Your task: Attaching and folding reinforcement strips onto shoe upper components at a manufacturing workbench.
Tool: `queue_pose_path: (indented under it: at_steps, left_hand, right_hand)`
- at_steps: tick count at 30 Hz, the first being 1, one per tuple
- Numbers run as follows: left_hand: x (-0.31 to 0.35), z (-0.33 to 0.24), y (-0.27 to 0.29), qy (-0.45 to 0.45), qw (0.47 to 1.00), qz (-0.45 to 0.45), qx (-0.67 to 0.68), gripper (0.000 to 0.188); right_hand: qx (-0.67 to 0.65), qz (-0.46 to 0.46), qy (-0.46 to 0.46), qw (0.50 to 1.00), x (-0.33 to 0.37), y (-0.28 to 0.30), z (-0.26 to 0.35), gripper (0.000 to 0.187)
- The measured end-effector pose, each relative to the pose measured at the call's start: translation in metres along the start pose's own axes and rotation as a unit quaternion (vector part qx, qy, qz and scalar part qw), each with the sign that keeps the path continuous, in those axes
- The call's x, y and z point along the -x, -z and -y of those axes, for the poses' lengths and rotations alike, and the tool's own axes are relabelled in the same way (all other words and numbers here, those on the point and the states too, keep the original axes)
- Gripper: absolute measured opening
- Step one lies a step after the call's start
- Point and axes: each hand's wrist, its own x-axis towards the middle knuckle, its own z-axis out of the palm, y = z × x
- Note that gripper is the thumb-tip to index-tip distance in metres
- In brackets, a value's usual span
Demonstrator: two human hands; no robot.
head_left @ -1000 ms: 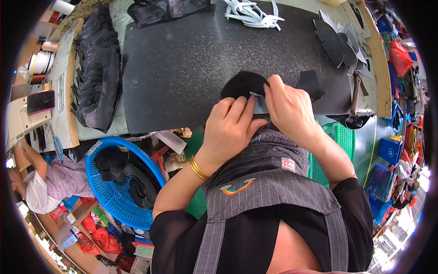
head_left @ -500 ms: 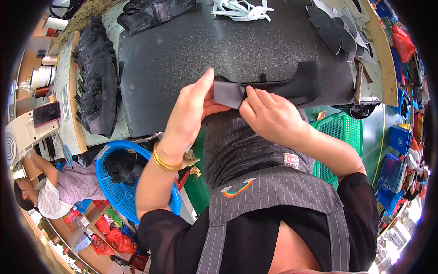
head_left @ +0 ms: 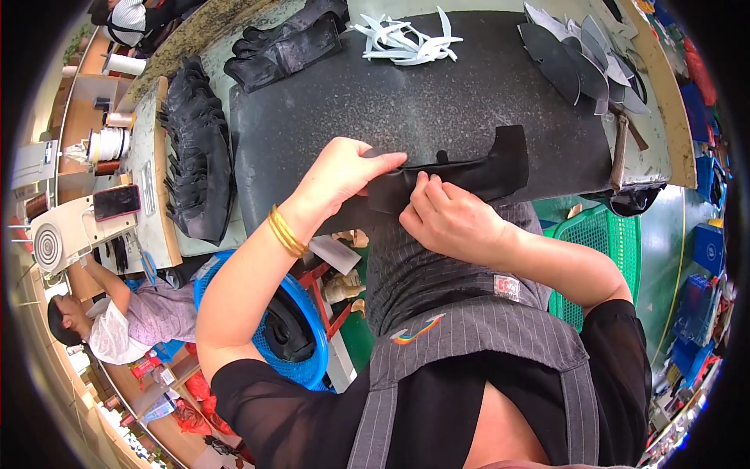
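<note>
A black, leather-like cut piece (head_left: pixel 488 173) lies at the near edge of the dark work slab, with one end rising to a squared tab. My left hand (head_left: pixel 337 176) pinches its left end, thumb on top and fingers hidden behind. Curled fingers of my right hand (head_left: pixel 453 217) grip the piece's near edge, just right of the left thumb. A narrow fold or seam runs along the piece between both hands. Part of the piece hangs over the slab's near side.
White curved strips (head_left: pixel 408 41) lie at the slab's far side. Black pieces are piled (head_left: pixel 197 156) on the left; grey-and-black cut pieces (head_left: pixel 582 59) and a hammer (head_left: pixel 619 152) lie right. Below stand a blue basket (head_left: pixel 320 344) and a green crate (head_left: pixel 625 242). A person (head_left: pixel 133 320) sits at left.
My left hand has gone from stretched fingers to a pinch, its thumb now over the piece's left end. The paler flap there now looks dark. The whole view has shifted slightly.
</note>
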Motion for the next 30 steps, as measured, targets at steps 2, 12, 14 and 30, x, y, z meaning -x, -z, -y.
queue_pose_path:
  at_steps: [2, 12, 14, 30]
  left_hand:
    - [0.001, -0.001, -0.004, -0.006, 0.999, 0.016, 0.046, 0.029]
    - [-0.005, -0.014, 0.000, -0.029, 0.995, 0.023, -0.091, 0.024]
    - [-0.005, -0.016, 0.000, -0.045, 0.990, 0.022, -0.132, 0.025]
    - [0.010, 0.035, -0.022, -0.315, 0.906, -0.233, -0.159, 0.014]
  right_hand:
    - [0.000, 0.014, 0.000, 1.000, 0.001, 0.000, 0.000, 0.022]
    - [-0.056, 0.034, 0.010, 0.998, -0.002, 0.002, -0.008, 0.018]
    - [-0.071, 0.053, 0.007, 0.996, -0.002, 0.002, -0.007, 0.018]
    - [-0.059, 0.071, -0.068, 0.993, -0.007, 0.004, -0.005, 0.044]
